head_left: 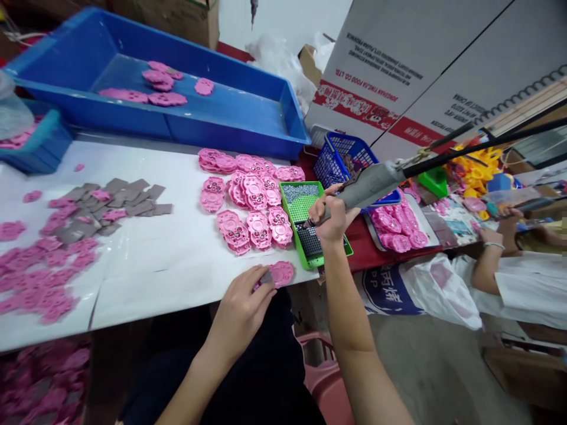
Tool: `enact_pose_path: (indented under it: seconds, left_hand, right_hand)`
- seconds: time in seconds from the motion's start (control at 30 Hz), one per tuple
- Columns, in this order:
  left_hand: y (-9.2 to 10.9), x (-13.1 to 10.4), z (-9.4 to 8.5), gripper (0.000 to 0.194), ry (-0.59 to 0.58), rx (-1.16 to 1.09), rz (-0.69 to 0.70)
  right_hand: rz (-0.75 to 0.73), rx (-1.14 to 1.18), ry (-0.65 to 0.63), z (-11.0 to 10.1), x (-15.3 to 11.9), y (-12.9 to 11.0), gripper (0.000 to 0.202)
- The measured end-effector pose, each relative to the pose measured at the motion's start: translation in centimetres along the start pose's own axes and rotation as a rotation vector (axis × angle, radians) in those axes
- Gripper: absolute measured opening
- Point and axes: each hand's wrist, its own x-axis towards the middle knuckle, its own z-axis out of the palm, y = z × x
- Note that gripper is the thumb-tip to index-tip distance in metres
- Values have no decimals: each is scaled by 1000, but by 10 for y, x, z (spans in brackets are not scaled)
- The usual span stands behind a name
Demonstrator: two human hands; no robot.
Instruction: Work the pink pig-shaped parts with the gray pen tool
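Observation:
My right hand [331, 215] is wrapped round a grey power screwdriver [370, 188]. Its tip points down at a black perforated plate [308, 236] in the green tray [305, 260]; whether the two touch, I cannot tell. Loose small screws [301, 191] lie at the tray's far end. Near the table's front edge, my left hand [245, 304] has its fingers closed on a pink plastic piece [282, 273], with a grey plate [267, 276] under the fingertips. Just beyond it are stacks of pink pieces [259, 229] with shiny metal spots.
Grey plates [133, 198] and more pink pieces [53, 271] are spread at the left. Behind stands a large blue bin [239, 133]. A blue basket [349, 147] and a tray of pink parts [425, 215] are at the right. Another person's hand [491, 236] works beyond.

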Motion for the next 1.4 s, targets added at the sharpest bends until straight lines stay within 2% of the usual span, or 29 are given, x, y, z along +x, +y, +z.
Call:
enact_pose_path:
  seconds: [0.2, 0.47, 0.73, 0.9, 1.0, 1.13, 1.27, 1.4]
  left_hand:
    - [-4, 2, 7, 25, 14, -87, -35]
    - [1, 5, 5, 32, -1, -133, -134]
    - [-2, 5, 6, 28, -1, -85, -39]
    - [2, 6, 8, 26, 50, -82, -40]
    - [9, 16, 9, 24, 118, -109, -63]
    - [18, 46, 14, 23, 185, -120, -70]
    - [22, 72, 23, 23, 178, -156, -41]
    - [24, 76, 25, 15, 135, -221, -27]
  right_hand:
    - [19, -31, 12, 2, -1, -1, 20]
    - [-11, -64, 5, 1, -2, 5, 22]
    - [-30, -68, 44, 2, -4, -7, 26]
    - [-89, -37, -3, 0, -6, -21, 20]
    - [-111, -36, -30, -1, -10, -30, 22]
    - [-93, 34, -68, 0, -25, -50, 17]
    - [-127, 66, -150, 1, -43, -69, 14]
    - [-131, 56, -211, 1, -54, -78, 16]
